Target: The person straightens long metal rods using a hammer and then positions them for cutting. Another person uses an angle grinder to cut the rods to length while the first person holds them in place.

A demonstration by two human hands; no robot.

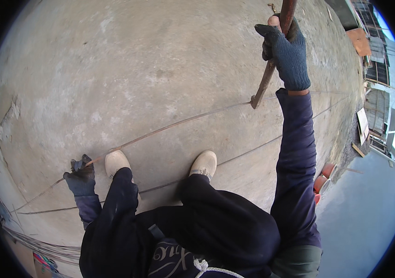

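My left hand point(81, 177), in a dark glove, is closed around a long thin steel rod point(174, 123) beside my left shoe. The rod runs across the floor in front of my shoes, bowed slightly. My right hand point(290, 58), gloved with the thumb tip bare, grips a rusty metal bar point(263, 85) at the upper right. The bar slants down, and its notched lower end meets the rod; whether the notch is hooked around it I cannot tell. Its top end runs out of view. A second thin rod point(248, 151) lies on the floor by my right shoe.
The floor is bare concrete point(160, 74). Several orange-red buckets point(323, 180) stand at the right, near a wooden piece point(358, 149) and a pale board point(362, 125). A bundle of rods point(49, 248) lies at the lower left. My pale shoes point(204, 163) are spread apart.
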